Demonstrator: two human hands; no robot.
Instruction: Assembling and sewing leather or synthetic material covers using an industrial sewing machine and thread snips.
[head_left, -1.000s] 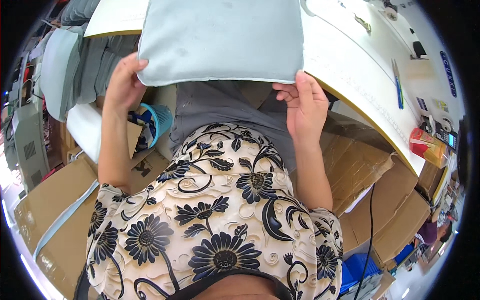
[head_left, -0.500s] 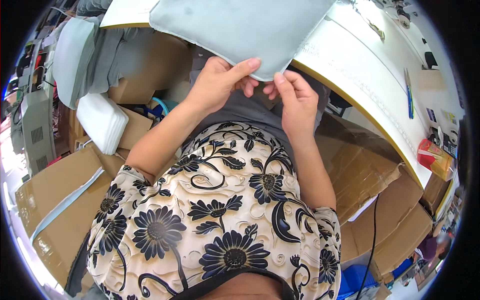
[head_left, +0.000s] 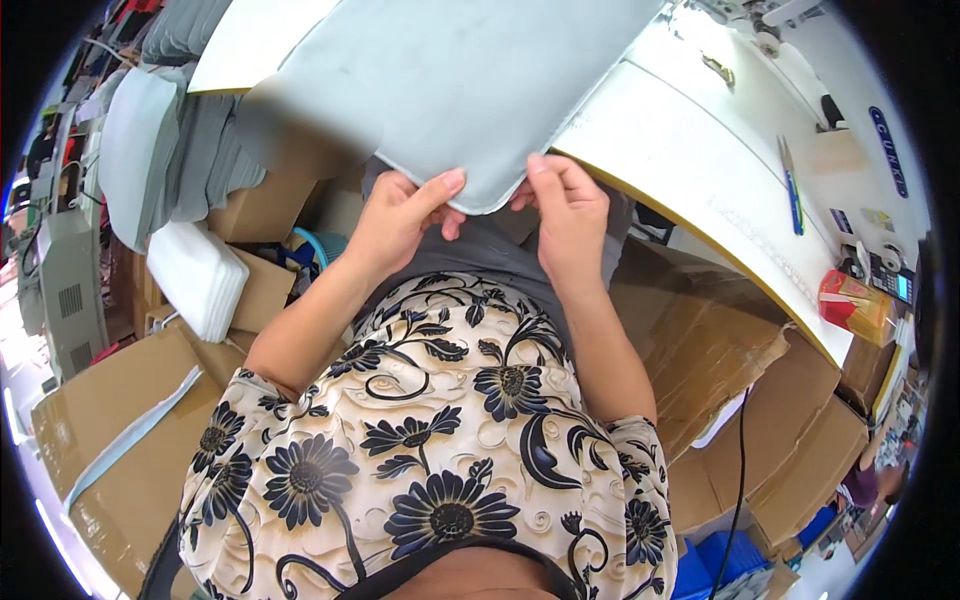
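A large pale grey padded fabric panel [head_left: 470,80] hangs over the near edge of the white table, turned so that one rounded corner points down toward my body. My left hand [head_left: 410,215] grips that corner on its left, thumb on top and fingers curled beneath. My right hand [head_left: 565,200] pinches the seamed edge just to the right of the same corner. The fingertips under the panel are partly hidden.
The white table [head_left: 680,130] carries scissors [head_left: 795,200], a red-and-yellow packet [head_left: 840,305] and a phone-like keypad device [head_left: 890,280]. Stacked grey pieces [head_left: 145,150] and white pads [head_left: 190,280] lie at left. Cardboard boxes [head_left: 120,430] flank me; a blue basket [head_left: 310,240] sits behind my left arm.
My hands moved from two separate corners to either side of one corner. The panel rotated and, in the last half second, came down toward my body.
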